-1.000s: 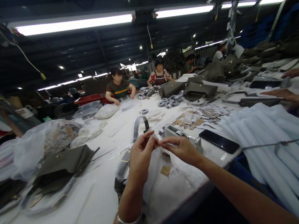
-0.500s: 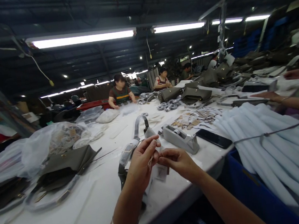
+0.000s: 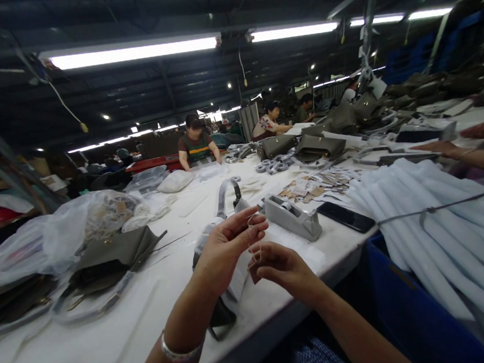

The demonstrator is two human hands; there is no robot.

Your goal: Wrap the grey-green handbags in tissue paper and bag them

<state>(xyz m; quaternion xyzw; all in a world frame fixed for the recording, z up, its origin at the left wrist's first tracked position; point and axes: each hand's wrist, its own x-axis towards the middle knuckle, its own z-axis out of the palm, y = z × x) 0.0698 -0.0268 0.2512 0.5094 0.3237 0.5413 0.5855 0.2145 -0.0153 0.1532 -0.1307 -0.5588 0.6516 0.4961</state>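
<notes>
Now the left hand (image 3: 223,254) is raised over the front part of the white table (image 3: 123,327), and its thumb and first fingers are pinched narrow on a thin loop of string (image 3: 253,238). Just below it the right hand (image 3: 281,268) is closed on the lower end of the same string, where a small tag (image 3: 253,271) seems to hang, but this part is too small to tell well. Both hands are near each other, almost touching. Under them a grey bag wrapped in clear plastic (image 3: 216,246) lies on the table, with its handle standing up behind the fingers. Just beside, to the right, stands a grey tape dispenser (image 3: 291,218), and near it lies a black phone (image 3: 345,216). Further right is a pile of white rolled sheets (image 3: 432,227). On the left lies another grey bag (image 3: 113,258)
</notes>
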